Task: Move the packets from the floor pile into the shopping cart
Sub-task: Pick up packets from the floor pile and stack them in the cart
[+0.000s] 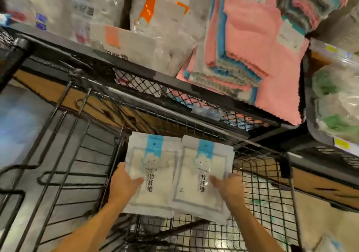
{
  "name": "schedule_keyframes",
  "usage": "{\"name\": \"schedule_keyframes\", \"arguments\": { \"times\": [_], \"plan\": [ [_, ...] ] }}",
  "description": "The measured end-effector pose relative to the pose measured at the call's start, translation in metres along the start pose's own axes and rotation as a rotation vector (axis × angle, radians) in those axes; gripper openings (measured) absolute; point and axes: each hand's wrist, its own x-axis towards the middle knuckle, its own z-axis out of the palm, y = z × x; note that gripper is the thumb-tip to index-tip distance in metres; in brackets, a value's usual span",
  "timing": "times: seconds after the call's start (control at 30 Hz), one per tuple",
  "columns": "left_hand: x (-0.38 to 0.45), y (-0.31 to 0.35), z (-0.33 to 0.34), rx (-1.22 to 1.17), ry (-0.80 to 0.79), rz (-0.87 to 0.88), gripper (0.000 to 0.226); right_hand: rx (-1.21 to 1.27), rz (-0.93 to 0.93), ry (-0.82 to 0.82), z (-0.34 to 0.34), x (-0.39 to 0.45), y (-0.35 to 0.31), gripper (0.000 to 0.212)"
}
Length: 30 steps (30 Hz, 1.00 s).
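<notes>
— What are the two packets made of?

— Clear glossy plastic film is seen on the left packet point(150, 171) and the right packet point(204, 174), with pale soft cloth inside and a matt blue paper label on each.

— And the shopping cart point(268, 199)?

— Thin dark metal wire is seen, in a grid, with a dull finish.

— The shelf point(147, 71)?

— Black matt metal rails and black mesh are shown, with brown wood-look board below.

— What lies on it?

— Fluffy pink and blue cloths point(250, 43) are stacked there, their edges cut in zigzag; shiny, crinkled white bags point(155, 18) stand beside them.
</notes>
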Motion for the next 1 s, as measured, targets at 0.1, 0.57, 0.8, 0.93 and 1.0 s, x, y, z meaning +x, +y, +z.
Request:
{"name": "schedule_keyframes", "arguments": {
  "times": [0.1, 0.57, 0.8, 0.93, 1.0],
  "plan": [
    [0.003, -0.009, 0.012, -0.007, 0.033, -0.004, 0.049, -0.104, -0.038, 0.068, 0.013, 0.007, 0.008, 0.041],
    [-0.031, 0.031, 0.002, 0.839, 0.148, 0.594, 0.079, -0.702, -0.446, 0.213, -0.016, -0.031, -0.023, 0.068],
    [-0.102, 0.108, -0.055, 0.892, 0.155, 0.58, 0.066, -0.734, -0.583, 0.209, -0.097, -0.089, -0.058, 0.065],
    [-0.146, 0.148, -0.09, 0.869, 0.208, 0.579, 0.066, -0.747, -0.644, 0.254, -0.141, -0.127, -0.078, 0.061],
    [-0.166, 0.17, -0.107, 0.844, 0.235, 0.601, 0.066, -0.71, -0.666, 0.294, -0.162, -0.148, -0.089, 0.061]
  ]
}}
